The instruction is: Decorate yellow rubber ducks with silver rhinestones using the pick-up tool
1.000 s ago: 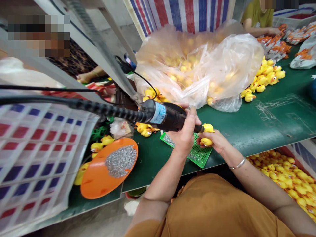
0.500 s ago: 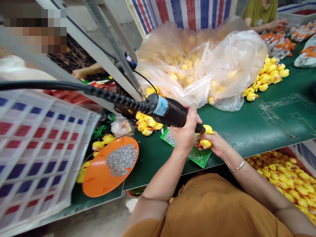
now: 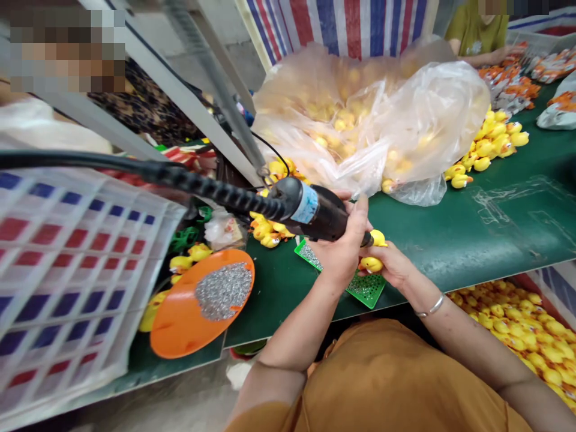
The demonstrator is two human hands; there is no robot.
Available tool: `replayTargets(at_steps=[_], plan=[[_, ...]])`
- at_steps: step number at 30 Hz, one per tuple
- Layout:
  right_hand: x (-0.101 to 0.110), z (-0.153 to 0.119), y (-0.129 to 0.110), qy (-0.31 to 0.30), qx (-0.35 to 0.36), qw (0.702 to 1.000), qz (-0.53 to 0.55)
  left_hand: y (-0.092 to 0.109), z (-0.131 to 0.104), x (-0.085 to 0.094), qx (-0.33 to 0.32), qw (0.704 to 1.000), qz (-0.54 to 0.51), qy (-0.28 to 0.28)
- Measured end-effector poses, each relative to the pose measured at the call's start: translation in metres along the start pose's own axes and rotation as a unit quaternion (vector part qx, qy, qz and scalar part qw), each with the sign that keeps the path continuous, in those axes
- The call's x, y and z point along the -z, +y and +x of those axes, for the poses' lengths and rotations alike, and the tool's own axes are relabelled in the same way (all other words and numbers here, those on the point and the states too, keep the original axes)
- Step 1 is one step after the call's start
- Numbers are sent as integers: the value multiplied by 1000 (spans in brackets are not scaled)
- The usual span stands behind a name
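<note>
My left hand is wrapped around a black electric screwdriver with a blue label, a thick cable running off to the left. Its tip points right and meets the yellow plastic of a toy duck. Holding that duck is my right hand, with a silver bracelet on the wrist; its fingers partly cover the toy. Whether the upper yellow part belongs to the same duck, I cannot tell. Under both hands lies a green perforated tray with small screws, partly hidden by my left hand.
An orange dish of small metal screws stands left. Behind are a large clear plastic bag of yellow ducks and a loose duck pile. A bin of ducks sits below the table edge at right. A co-worker handles orange pieces.
The screwdriver's rear has swung slightly right and down in the view, its tip staying at the duck. The whole view has shifted a little; both hands keep their holds.
</note>
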State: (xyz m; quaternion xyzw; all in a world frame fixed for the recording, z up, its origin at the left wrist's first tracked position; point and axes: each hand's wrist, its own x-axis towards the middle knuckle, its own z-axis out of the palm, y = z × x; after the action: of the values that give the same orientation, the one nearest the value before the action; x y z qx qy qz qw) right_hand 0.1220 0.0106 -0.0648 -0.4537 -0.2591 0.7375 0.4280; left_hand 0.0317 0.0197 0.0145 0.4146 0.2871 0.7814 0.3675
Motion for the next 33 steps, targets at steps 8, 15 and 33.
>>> replayTargets(at_steps=[8, 15, 33], plan=[[2, 4, -13, 39, 54, 996, -54, 8, 15, -1, -18, 999, -33, 3], [0, 3, -6, 42, -85, 995, -27, 22, 9, 1, -25, 998, -26, -45], [-20, -80, -104, -152, 394, 895, -140, -31, 31, 19, 61, 983, 168, 31]])
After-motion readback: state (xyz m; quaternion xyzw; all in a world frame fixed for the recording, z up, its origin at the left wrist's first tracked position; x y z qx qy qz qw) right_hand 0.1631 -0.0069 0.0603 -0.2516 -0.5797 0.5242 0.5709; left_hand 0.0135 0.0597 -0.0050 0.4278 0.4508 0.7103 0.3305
